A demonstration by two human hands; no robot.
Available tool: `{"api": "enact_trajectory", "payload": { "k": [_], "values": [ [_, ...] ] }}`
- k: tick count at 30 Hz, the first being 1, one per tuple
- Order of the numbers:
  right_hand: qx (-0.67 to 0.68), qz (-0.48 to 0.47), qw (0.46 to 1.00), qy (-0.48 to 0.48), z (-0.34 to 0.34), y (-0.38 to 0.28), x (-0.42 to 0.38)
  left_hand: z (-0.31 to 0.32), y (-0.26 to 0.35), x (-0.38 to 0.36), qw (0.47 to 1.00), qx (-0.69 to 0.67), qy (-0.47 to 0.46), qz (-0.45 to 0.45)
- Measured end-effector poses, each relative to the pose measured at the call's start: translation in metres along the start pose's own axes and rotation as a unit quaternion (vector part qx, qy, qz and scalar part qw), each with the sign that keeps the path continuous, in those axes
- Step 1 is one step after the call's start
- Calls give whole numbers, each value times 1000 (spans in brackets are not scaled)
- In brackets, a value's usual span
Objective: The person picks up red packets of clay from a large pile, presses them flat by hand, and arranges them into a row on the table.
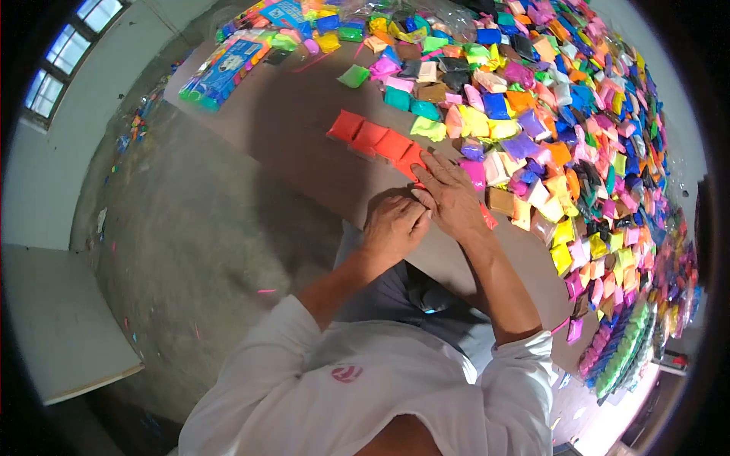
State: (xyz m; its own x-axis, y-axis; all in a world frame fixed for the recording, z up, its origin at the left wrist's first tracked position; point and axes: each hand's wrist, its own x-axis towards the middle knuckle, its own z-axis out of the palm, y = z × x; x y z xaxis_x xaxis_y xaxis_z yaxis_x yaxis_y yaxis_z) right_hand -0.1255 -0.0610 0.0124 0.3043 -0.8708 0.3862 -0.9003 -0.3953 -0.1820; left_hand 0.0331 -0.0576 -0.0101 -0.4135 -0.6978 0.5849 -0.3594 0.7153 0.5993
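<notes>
A strip of joined red packets (370,137) lies on the brown table in front of me. My right hand (450,196) rests over the strip's right end, its fingers stretched out and pressing on the packets. Close against it, at the table's near edge, my left hand (395,226) has curled fingers pinched together beside the right thumb. Whatever sits between those fingers is hidden. A red packet piece (487,216) shows just right of my right wrist.
Many small colourful packets (517,106) are heaped across the table's far and right side. Blue printed packs (220,74) lie at its far left end. Long rows of bagged packets (625,346) stand at the right. The brown table's edge (304,194) runs diagonally beside the concrete floor.
</notes>
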Motion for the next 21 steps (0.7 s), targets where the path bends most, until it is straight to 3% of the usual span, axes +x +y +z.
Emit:
{"api": "enact_trajectory", "payload": {
  "k": [9,11,17,20,21],
  "values": [
    [34,-30,999,-13,-4,-2,49,-4,2,2,999,15,-31,-7],
    [28,-42,995,-86,9,3,55,-4,1,2,999,11,-32,-6],
    [0,-49,994,-96,11,1,54,-1,1,-3,1000,19,-24,0],
    [-11,-43,995,-93,22,2,46,-1,1,-12,997,32,-57,-39],
    [-15,-38,999,-31,25,1,41,-5,2,-10,996,19,-71,-47]
  ]
}}
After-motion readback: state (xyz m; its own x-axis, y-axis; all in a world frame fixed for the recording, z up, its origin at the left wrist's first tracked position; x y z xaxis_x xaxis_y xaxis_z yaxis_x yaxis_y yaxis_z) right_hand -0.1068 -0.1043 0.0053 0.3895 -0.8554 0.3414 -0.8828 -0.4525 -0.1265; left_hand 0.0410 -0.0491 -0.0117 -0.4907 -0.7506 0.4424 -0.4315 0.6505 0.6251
